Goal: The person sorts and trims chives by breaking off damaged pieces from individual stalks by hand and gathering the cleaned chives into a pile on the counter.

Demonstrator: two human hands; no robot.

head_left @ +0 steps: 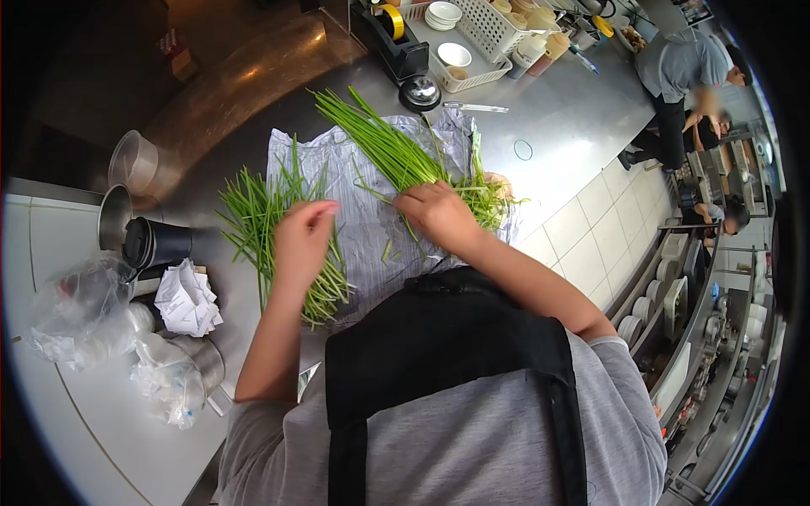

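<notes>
A long bunch of green chives [380,143] lies on a sheet of grey, crumpled paper or cloth [380,244] on the steel counter. My right hand [437,218] is at the near end of this bunch, fingers curled in on the stalks. Leafy, paler trimmings [485,201] are heaped just right of it. On the left, a second, looser pile of chives [253,211] spreads over the sheet's edge. Above that pile is my left hand [302,240], thumb and fingers drawn together; whatever is between them is too small to make out.
A call bell [419,93], a pen [475,108] and a tape dispenser [396,42] stand beyond the bunch. White baskets [472,76] hold small bowls near sauce bottles [529,52]. At left are a dark cup [160,243], crumpled receipts [187,299] and plastic bags [84,312]. Co-workers [688,67] stand at right.
</notes>
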